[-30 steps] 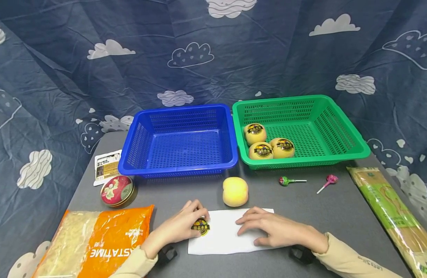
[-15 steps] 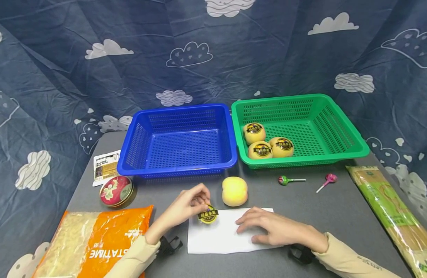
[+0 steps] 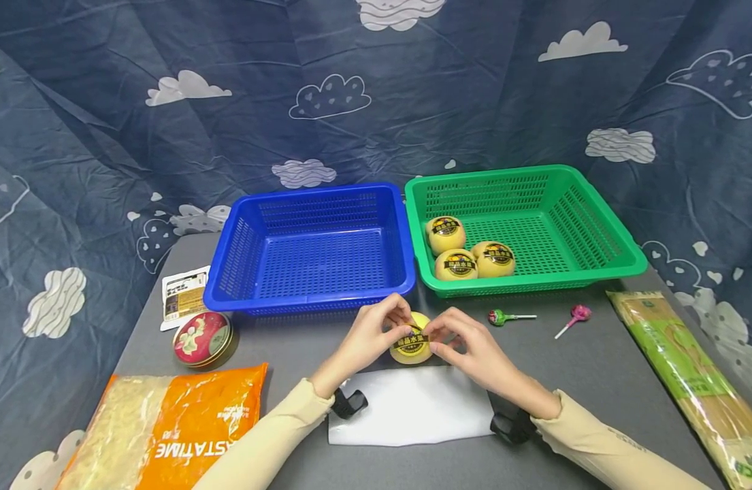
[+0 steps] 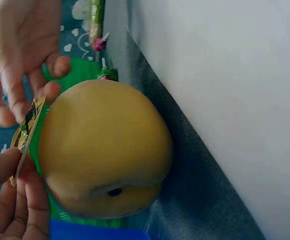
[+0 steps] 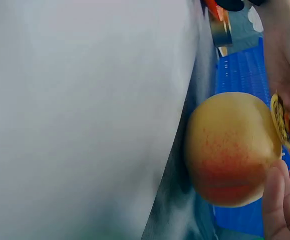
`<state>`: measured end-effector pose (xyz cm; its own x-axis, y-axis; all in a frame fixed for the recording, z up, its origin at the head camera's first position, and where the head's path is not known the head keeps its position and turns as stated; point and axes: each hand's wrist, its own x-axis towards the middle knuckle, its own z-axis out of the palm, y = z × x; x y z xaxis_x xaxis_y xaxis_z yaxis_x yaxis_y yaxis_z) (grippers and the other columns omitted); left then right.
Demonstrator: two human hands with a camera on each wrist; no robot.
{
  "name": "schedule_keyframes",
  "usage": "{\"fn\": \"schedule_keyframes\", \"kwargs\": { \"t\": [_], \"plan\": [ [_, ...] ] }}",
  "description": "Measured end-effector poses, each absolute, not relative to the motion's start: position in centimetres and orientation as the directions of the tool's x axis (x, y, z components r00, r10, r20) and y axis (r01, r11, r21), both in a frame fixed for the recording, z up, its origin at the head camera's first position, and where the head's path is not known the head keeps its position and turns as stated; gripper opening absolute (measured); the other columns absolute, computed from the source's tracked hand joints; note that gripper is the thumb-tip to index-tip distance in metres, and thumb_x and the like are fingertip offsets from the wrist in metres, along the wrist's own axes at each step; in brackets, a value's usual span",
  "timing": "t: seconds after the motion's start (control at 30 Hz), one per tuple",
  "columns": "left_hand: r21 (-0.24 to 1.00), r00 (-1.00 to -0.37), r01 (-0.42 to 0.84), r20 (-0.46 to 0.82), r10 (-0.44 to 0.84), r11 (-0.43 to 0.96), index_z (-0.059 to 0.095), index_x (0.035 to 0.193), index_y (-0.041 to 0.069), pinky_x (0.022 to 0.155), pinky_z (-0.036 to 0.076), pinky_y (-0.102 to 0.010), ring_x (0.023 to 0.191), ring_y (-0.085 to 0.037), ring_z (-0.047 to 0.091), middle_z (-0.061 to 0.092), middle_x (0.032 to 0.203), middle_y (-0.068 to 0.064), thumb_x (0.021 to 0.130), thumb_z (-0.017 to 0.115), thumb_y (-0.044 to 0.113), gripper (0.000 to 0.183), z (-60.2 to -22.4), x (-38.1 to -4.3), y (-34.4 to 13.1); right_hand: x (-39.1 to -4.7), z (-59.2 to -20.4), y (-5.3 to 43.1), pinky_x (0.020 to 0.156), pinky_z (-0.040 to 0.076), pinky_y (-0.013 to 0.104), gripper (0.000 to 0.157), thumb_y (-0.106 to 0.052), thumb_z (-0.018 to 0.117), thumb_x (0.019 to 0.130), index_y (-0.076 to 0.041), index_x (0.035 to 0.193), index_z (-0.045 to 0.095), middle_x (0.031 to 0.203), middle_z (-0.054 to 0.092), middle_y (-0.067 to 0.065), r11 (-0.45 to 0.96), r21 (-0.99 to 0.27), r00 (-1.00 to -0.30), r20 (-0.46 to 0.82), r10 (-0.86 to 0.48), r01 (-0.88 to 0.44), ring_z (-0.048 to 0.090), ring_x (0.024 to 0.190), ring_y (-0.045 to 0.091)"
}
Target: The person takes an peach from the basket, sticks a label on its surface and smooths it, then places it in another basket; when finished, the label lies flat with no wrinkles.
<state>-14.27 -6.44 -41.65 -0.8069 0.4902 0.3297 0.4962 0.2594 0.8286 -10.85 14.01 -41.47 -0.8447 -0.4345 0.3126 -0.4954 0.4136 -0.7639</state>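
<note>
A round black-and-yellow sticker [image 3: 410,341] stands at the side of a yellow peach [image 4: 104,145] that has a red blush in the right wrist view. My left hand [image 3: 372,335] pinches the sticker's edge between thumb and fingertips. From the other side my right hand [image 3: 476,350] reaches in, its fingers loosely bent and parted close to the sticker's free edge. In the left wrist view the sticker is seen nearly edge-on. A white sheet [image 3: 412,408] lies on the table in front of the peach.
Behind are a blue basket [image 3: 333,299] and a green basket [image 3: 535,280], which holds several stickered peaches. Two lollipops [image 3: 497,317] and a noodle pack [image 3: 688,367] lie right. At left are an orange pasta bag [image 3: 198,422], a red tin [image 3: 201,338] and a white packet [image 3: 186,294].
My left hand has carried the sticker from the white sheet up and right to the peach. My right hand has left the sheet and moved up toward the peach.
</note>
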Motion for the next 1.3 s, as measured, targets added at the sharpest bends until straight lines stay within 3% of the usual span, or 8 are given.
{"fn": "schedule_keyframes", "kwargs": {
  "t": [0.2,0.43,0.57,0.67,0.83,1.03,1.2,1.3],
  "plan": [
    [0.728,-0.761,0.599,0.387,0.52,0.333,0.054,0.09,0.008,0.065,0.049,-0.024,0.075,-0.008,0.055,0.059,0.085,-0.001,0.079,0.066,0.0,0.018,-41.7,-14.6,-5.9,-11.8,-41.8,13.2,0.058,0.049,0.027,0.014,-0.004,0.066,0.08,-0.011,0.092,0.062,0.089,0.058,-0.001,0.434,-0.812,-0.9,0.239,-0.364,-0.391,0.057,0.075,0.012],
    [0.542,-0.709,0.699,0.439,0.552,0.467,0.057,0.097,0.01,0.091,0.037,-0.029,0.1,-0.013,0.047,0.054,0.105,-0.001,0.078,0.067,0.004,0.022,-42.1,-12.7,-6.7,-12.0,-41.9,12.9,0.055,0.048,0.026,0.019,0.0,0.068,0.076,-0.013,0.089,0.062,0.082,0.056,-0.003,0.48,-0.773,-0.898,0.264,-0.352,-0.415,0.053,0.07,0.01],
    [0.659,-0.781,0.599,0.354,0.514,0.456,0.055,0.098,0.011,0.091,0.038,-0.031,0.11,-0.017,0.044,0.05,0.119,-0.005,0.082,0.065,0.011,0.018,-42.8,-12.2,-7.2,-12.1,-41.9,12.9,0.058,0.048,0.028,0.02,-0.002,0.069,0.077,-0.013,0.091,0.061,0.084,0.052,-0.002,0.505,-0.761,-0.901,0.245,-0.359,-0.408,0.052,0.073,0.012],
    [0.78,-0.825,0.487,0.263,0.5,0.392,0.052,0.099,0.012,0.09,0.041,-0.035,0.116,-0.021,0.042,0.046,0.126,-0.01,0.085,0.063,0.016,0.018,-43.1,-12.3,-7.4,-12.3,-42.0,12.8,0.068,0.049,0.035,0.021,-0.009,0.07,0.077,-0.012,0.093,0.058,0.097,0.052,0.003,0.485,-0.777,-0.896,0.223,-0.384,-0.401,0.052,0.087,0.018],
    [0.909,-0.843,0.322,0.148,0.518,0.264,0.054,0.095,0.01,0.088,0.043,-0.037,0.116,-0.023,0.042,0.046,0.126,-0.012,0.081,0.067,0.014,0.02,-43.5,-13.4,-7.4,-13.0,-42.5,12.9,0.085,0.044,0.043,0.026,-0.018,0.07,0.079,-0.011,0.097,0.053,0.118,0.05,0.011,0.391,-0.843,-0.87,0.167,-0.465,-0.371,0.047,0.109,0.025],
    [0.973,-0.847,0.184,0.086,0.525,0.137,0.06,0.092,-0.003,0.094,0.032,-0.048,0.109,-0.026,0.046,0.051,0.121,-0.018,0.079,0.065,0.001,0.014,-42.3,-13.9,-7.5,-13.6,-43.0,13.6,0.089,0.04,0.048,0.021,-0.005,0.065,0.081,-0.006,0.097,0.051,0.122,0.047,0.016,0.231,-0.934,-0.852,0.124,-0.509,-0.273,0.043,0.114,0.032],
    [0.981,-0.859,0.147,0.064,0.509,0.124,0.059,0.09,-0.006,0.092,0.033,-0.05,0.107,-0.027,0.047,0.051,0.119,-0.021,0.082,0.061,0.001,0.011,-41.7,-13.7,-7.5,-13.8,-43.2,13.6,0.088,0.04,0.045,0.017,-0.013,0.061,0.085,-0.006,0.097,0.052,0.124,0.045,0.014,0.196,-0.972,-0.874,0.021,-0.485,-0.132,0.04,0.116,0.032],
    [0.989,-0.878,0.104,0.043,0.477,0.103,0.06,0.089,-0.004,0.091,0.035,-0.045,0.107,-0.024,0.047,0.053,0.118,-0.016,0.08,0.062,0.002,0.01,-42.7,-14.0,-7.4,-13.9,-43.3,13.5,0.087,0.041,0.042,0.017,-0.014,0.06,0.086,-0.003,0.096,0.051,0.124,0.047,0.014,0.186,-0.981,-0.891,-0.036,-0.452,-0.055,0.04,0.117,0.033]
  ]
}}
